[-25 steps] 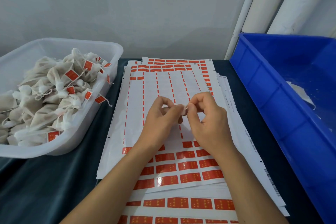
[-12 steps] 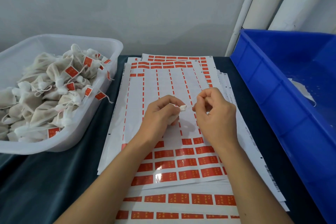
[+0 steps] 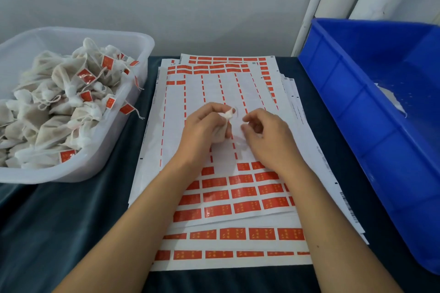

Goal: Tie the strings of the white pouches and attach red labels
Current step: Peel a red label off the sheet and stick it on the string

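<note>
My left hand [image 3: 202, 131] grips a small white pouch [image 3: 220, 135] over the label sheets; its gathered top and a loop of string [image 3: 232, 113] stick out above my fingers. My right hand [image 3: 269, 140] hovers just right of the pouch with fingers loosely curled, and nothing shows between them. A stack of white sheets with red labels [image 3: 238, 190] lies under both hands; the upper rows are peeled, the lower rows still carry labels.
A clear plastic tub [image 3: 142, 40] on the left is piled with tied pouches bearing red labels [image 3: 71, 107]. A blue crate [image 3: 357, 126] on the right holds a white scrap [image 3: 390, 100]. Dark cloth [image 3: 71, 221] covers the table. White pipes [image 3: 309, 7] stand behind.
My hands have drawn apart after working the string together. The right hand has dropped lower and no longer pinches the string; the left hand keeps the pouch, now turned with its top up.
</note>
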